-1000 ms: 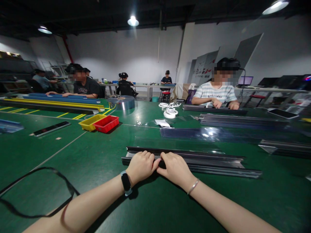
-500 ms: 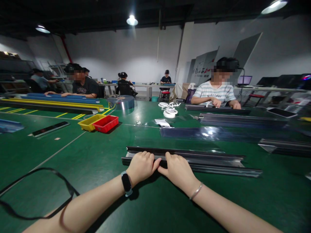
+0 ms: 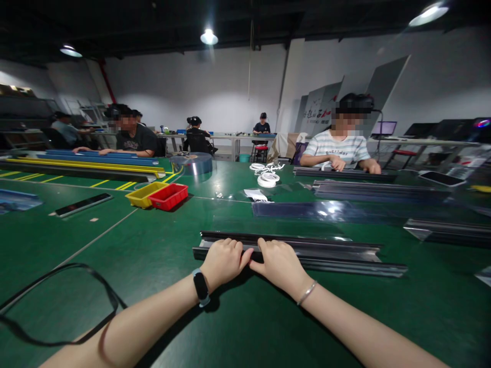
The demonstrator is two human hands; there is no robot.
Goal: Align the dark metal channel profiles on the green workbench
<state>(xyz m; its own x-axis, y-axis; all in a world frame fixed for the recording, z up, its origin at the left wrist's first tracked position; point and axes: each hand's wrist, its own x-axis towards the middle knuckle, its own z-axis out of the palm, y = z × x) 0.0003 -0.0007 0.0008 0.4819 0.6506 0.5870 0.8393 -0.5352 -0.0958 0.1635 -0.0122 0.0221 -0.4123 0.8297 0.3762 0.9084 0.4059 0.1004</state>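
Both hands rest on a long black channel (image 3: 345, 250) lying lengthwise on a green table (image 3: 161, 255). Left hand (image 3: 224, 262), with a wristband, is curled partly closed over the channel's left part, thumb pointing right. Right hand (image 3: 278, 262), with a bracelet, is likewise half closed on it, thumb almost meeting the left one; whether either fully grips the channel cannot be told. The channel extends well to the right, beyond both hands.

From the left, a black cord (image 3: 111, 295) loops in the near area; beyond it lie a phone (image 3: 83, 204) and, farther off, long yellow strips (image 3: 88, 164). Next come a yellow bin (image 3: 141, 198) and a red bin (image 3: 169, 198), side by side. White coils (image 3: 267, 180) sit at far centre. At far right, a person in a striped shirt (image 3: 337, 147) has both hands at a dark strip (image 3: 341, 175).
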